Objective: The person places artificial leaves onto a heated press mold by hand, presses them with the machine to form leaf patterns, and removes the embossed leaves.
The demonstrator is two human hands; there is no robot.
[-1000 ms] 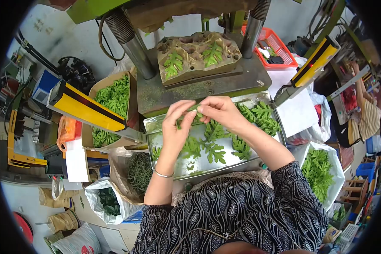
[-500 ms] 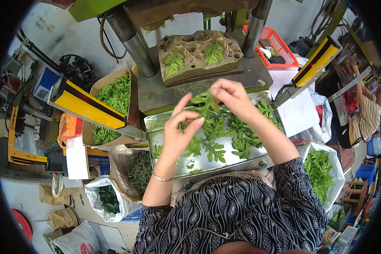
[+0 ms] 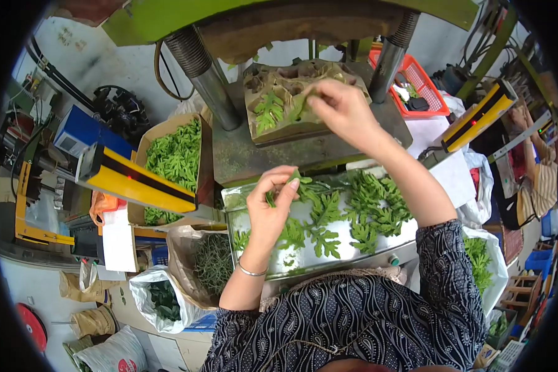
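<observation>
I can't read any lettering from here; even the red print (image 3: 127, 365) on the pale sack (image 3: 105, 354) is too small to make out.

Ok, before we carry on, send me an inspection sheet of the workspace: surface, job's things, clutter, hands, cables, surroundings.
Surface: metal tray, scattered with green leaves.
Job's things: mould on the press, one leaf lying on its left part.
Clutter: leaf-filled cardboard box at left, red basket at right.
Hands: left hand pinches a green piece above the tray; right hand pinches a second leaf at the mould, contact unclear.
Cables: dark cables at far left.
Surroundings: another person at the right edge.
</observation>
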